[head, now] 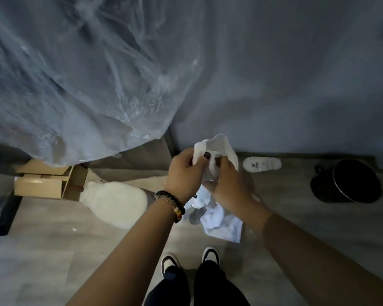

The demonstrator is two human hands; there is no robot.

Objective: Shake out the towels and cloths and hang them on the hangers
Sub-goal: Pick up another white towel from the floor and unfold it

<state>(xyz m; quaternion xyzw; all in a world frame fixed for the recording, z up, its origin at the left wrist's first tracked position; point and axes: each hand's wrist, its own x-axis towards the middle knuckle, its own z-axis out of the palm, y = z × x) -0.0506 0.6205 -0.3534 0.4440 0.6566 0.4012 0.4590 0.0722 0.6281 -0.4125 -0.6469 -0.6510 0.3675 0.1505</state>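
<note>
- Small white cloth (217, 151), thin and soft, was bunched between both hands at about waist height, above the floor and near the grey wall (296, 74).
- Left hand (182, 171) pinched its upper left edge, thumb on top; right hand (224, 180) gripped the middle, fingers curled into the folds.
- By my reading, the step was finding the edges before shaking; next the hands would need to part and take two corners.
- No hanger was in view.
- More crumpled white cloths (217, 219) lay on the wooden floor (53, 250) below, beside a fluffy white bundle (115, 202).
</note>
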